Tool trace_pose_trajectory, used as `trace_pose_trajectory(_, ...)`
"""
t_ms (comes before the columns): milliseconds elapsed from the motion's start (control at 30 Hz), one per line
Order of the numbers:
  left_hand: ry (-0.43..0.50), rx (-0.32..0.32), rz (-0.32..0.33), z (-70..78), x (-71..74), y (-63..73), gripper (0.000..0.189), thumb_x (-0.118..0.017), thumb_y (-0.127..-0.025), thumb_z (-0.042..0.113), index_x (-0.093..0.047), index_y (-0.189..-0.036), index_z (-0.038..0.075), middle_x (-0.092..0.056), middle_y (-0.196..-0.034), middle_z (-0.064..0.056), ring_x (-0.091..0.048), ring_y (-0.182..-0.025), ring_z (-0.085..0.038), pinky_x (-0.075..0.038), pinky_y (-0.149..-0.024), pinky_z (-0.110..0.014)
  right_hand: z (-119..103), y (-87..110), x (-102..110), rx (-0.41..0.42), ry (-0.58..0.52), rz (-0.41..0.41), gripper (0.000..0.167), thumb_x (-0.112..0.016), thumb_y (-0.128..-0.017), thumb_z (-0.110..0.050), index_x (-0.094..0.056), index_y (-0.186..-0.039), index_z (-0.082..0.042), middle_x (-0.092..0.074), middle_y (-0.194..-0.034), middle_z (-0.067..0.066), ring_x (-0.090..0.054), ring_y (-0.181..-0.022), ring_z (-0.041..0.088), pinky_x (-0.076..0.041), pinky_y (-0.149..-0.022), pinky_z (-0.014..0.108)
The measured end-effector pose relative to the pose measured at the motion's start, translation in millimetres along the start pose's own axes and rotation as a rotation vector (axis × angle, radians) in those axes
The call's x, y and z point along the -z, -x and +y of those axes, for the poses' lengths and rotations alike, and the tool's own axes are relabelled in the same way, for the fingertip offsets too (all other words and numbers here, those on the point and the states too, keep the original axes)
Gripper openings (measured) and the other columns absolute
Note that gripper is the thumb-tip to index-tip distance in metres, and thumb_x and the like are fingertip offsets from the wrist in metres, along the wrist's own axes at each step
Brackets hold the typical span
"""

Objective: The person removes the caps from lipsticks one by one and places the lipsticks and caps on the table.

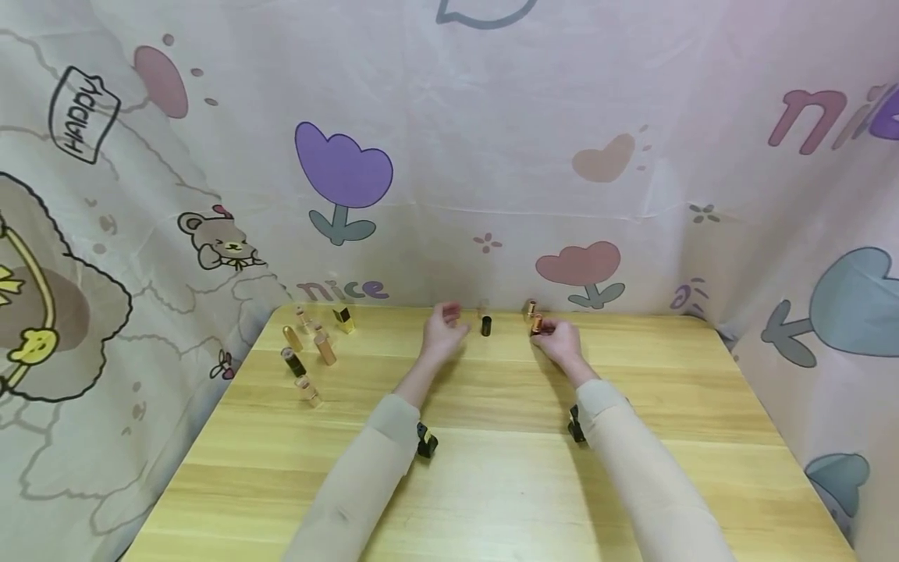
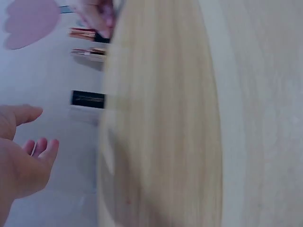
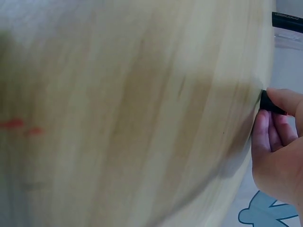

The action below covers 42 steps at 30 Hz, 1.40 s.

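Observation:
Near the table's back edge, my right hand [image 1: 559, 341] pinches a lipstick tube [image 1: 537, 325] between thumb and fingers. That tube is shiny rose gold above with a black base [image 3: 272, 102], which stands at the tabletop in the right wrist view. Just behind it is another rose-gold lipstick tube [image 1: 531, 308]. My left hand [image 1: 442, 334] holds nothing; its fingers are loosely bent and the thumb stands apart. To its right stands a short black tube [image 1: 486, 326], with a pale, clear-looking tube [image 1: 483, 307] behind it.
Several lipstick tubes stand at the table's back left, among them a black and gold one [image 1: 344, 318], a gold one [image 1: 292, 338] and a dark one [image 1: 293, 362]. A printed cloth [image 1: 456, 257] hangs behind the wooden table [image 1: 492, 484]. Black wrist devices [image 1: 426, 441] sit by both sleeves.

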<state>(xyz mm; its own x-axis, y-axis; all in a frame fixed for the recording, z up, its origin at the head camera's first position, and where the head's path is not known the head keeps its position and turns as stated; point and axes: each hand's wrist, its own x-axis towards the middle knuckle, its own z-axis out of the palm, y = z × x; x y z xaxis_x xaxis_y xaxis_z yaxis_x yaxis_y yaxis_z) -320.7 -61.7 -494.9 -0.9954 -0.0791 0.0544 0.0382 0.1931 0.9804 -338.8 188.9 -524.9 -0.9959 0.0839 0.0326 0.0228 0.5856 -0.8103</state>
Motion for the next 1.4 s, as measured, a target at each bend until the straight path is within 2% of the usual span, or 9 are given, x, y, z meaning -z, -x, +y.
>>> trace_pose_trajectory(133, 0.092, -0.051, 0.123, 6.0, 16.0, 10.2, 0.057, -0.075, -0.090, 0.000, -0.051, -0.142, 0.000, -0.057, -0.144, -0.019, -0.053, -0.138, -0.033, -0.041, -0.121, -0.038, 0.8, 0.6, -0.3, -0.001, -0.017, -0.007, 0.030, -0.076, -0.087, 0.001, -0.070, -0.114, 0.012, -0.073, -0.112, 0.028, -0.071, -0.105, 0.039, -0.058, -0.098, 0.046)
trace_pose_trajectory(267, 0.114, -0.105, 0.261, 6.8, 33.5, 18.9, 0.060, -0.077, -0.092, 0.007, -0.049, -0.145, 0.004, -0.055, -0.146, -0.013, -0.050, -0.140, -0.028, -0.039, -0.122, -0.034, 1.3, 1.0, -0.6, 0.000, -0.023, -0.001, 0.030, -0.075, -0.087, 0.001, -0.069, -0.114, 0.013, -0.072, -0.112, 0.029, -0.071, -0.105, 0.040, -0.059, -0.098, 0.046)
trace_pose_trajectory(500, 0.135, -0.336, 0.545, 0.8, 64.5, 26.1, 0.063, -0.077, -0.089, -0.001, -0.047, -0.145, -0.003, -0.049, -0.148, -0.018, -0.043, -0.143, -0.033, -0.033, -0.126, -0.042, 3.2, 1.8, -1.1, 0.010, -0.007, 0.002, 0.030, -0.075, -0.088, 0.001, -0.069, -0.115, 0.013, -0.072, -0.113, 0.029, -0.071, -0.106, 0.040, -0.059, -0.098, 0.046)
trace_pose_trajectory(600, 0.098, -0.375, 0.679, -4.8, 76.7, 26.3, 0.068, -0.076, -0.089, -0.001, -0.043, -0.149, -0.002, -0.045, -0.153, -0.018, -0.038, -0.146, -0.034, -0.027, -0.128, -0.043, 3.4, 2.3, -0.8, 0.014, -0.004, 0.000, 0.029, -0.074, -0.088, 0.001, -0.069, -0.114, 0.013, -0.072, -0.113, 0.029, -0.071, -0.106, 0.040, -0.059, -0.097, 0.046)
trace_pose_trajectory(767, 0.089, -0.311, 0.839, -14.4, 92.5, 26.5, 0.080, -0.075, -0.093, 0.005, -0.029, -0.159, 0.007, -0.028, -0.165, -0.012, -0.026, -0.154, -0.023, -0.018, -0.129, -0.033, 2.6, 3.0, 0.3, 0.012, 0.008, 0.000, 0.030, -0.074, -0.089, 0.000, -0.068, -0.115, 0.013, -0.072, -0.112, 0.029, -0.071, -0.105, 0.041, -0.059, -0.097, 0.047)
trace_pose_trajectory(1000, 0.151, -0.288, 0.998, -26.4, 110.1, 21.4, 0.088, -0.070, -0.093, -0.003, -0.015, -0.162, 0.001, -0.008, -0.170, -0.016, -0.017, -0.157, -0.027, -0.026, -0.128, -0.045, 1.9, 2.9, -0.4, 0.009, 0.026, -0.001, 0.031, -0.075, -0.088, -0.003, -0.069, -0.116, 0.012, -0.073, -0.114, 0.027, -0.070, -0.107, 0.040, -0.057, -0.100, 0.048)
trace_pose_trajectory(1200, 0.241, -0.120, 0.982, -37.6, 121.1, 17.3, 0.082, -0.063, -0.099, 0.001, -0.012, -0.163, 0.004, -0.004, -0.170, -0.018, -0.037, -0.145, -0.038, -0.044, -0.118, -0.046, 2.2, 3.9, -0.2, 0.003, 0.024, 0.003, 0.033, -0.075, -0.088, -0.004, -0.069, -0.118, 0.010, -0.072, -0.115, 0.027, -0.070, -0.106, 0.039, -0.056, -0.100, 0.048)
trace_pose_trajectory(1267, 0.256, -0.051, 0.964, -39.9, 124.2, 17.6, 0.080, -0.062, -0.102, 0.006, -0.012, -0.164, 0.007, -0.005, -0.171, -0.015, -0.035, -0.146, -0.036, -0.042, -0.120, -0.045, 1.8, 4.8, 0.4, 0.008, 0.012, 0.004, 0.035, -0.074, -0.089, -0.004, -0.068, -0.120, 0.010, -0.072, -0.116, 0.028, -0.070, -0.106, 0.040, -0.057, -0.099, 0.049)
trace_pose_trajectory(1400, 0.272, 0.070, 0.911, -43.1, 129.3, 19.0, 0.074, -0.058, -0.105, 0.012, -0.012, -0.163, 0.006, -0.006, -0.171, -0.014, -0.020, -0.155, -0.032, -0.025, -0.128, -0.040, 0.5, 6.3, 1.2, 0.010, -0.050, 0.003, 0.043, -0.072, -0.090, -0.003, -0.063, -0.131, 0.010, -0.070, -0.121, 0.030, -0.069, -0.110, 0.042, -0.057, -0.100, 0.048)
